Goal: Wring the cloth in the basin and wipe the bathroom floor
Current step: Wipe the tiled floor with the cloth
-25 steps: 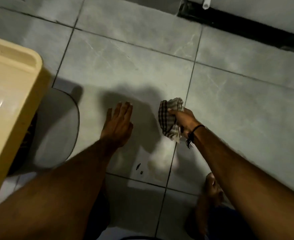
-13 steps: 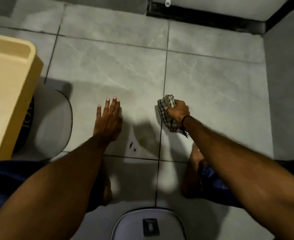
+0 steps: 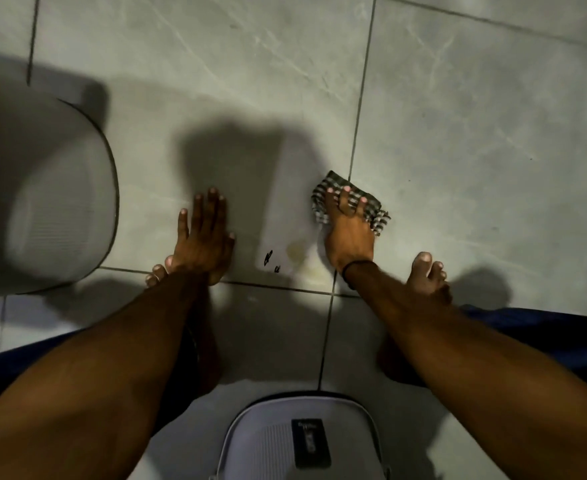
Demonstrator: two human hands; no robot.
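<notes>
A checked black-and-white cloth (image 3: 371, 206) lies bunched on the grey tiled floor (image 3: 475, 133), right on a grout line. My right hand (image 3: 347, 233) presses down on it with fingers spread over the fabric; a dark band circles that wrist. My left hand (image 3: 204, 240) rests flat on the tile to the left, fingers apart, holding nothing. Between the hands the tile shows a yellowish stain (image 3: 297, 251) and small dark specks (image 3: 268, 259). No basin is in view.
A grey rounded toilet base (image 3: 50, 209) fills the left side. A white, ribbed device (image 3: 302, 441) sits at the bottom centre. My bare feet, the left (image 3: 157, 271) and the right (image 3: 427, 271), stand on the tiles just behind the hands.
My right hand has gone from clutching the bunched cloth above the floor to pressing it flat on the tile. The view tilted down; the yellow basin at left dropped out of sight.
</notes>
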